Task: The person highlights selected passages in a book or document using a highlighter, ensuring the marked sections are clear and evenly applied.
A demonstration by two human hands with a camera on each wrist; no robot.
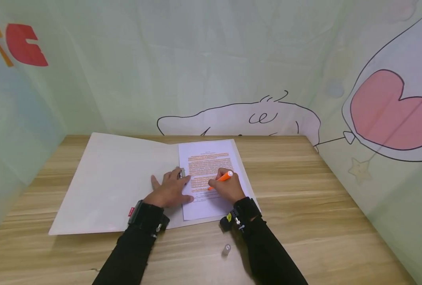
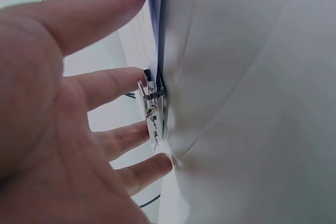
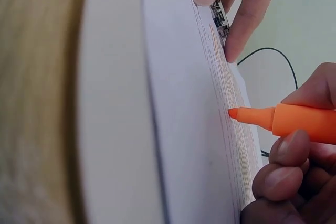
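An orange highlighter (image 1: pixel 225 176) is gripped in my right hand (image 1: pixel 230 190), its tip against a printed sheet (image 1: pixel 204 209). Orange marking covers most of the text lines, down to where the tip touches in the right wrist view. My left hand (image 1: pixel 170 190) rests spread over the sheet's left edge, thumb and fingertips pressing there beside a metal clip (image 2: pixel 152 103). Under the sheet lies an opened white folder (image 1: pixel 115 178), its cover spread out to the left. The clip is partly hidden by the fingers in the head view.
A small greyish cap (image 1: pixel 226 249) stands on the wooden table (image 1: pixel 303 221) in front of the folder, near the right forearm. A printed cloth (image 1: pixel 232 59) hangs behind the table and along its sides. A red tag (image 1: pixel 131 211) sits on the folder's cover.
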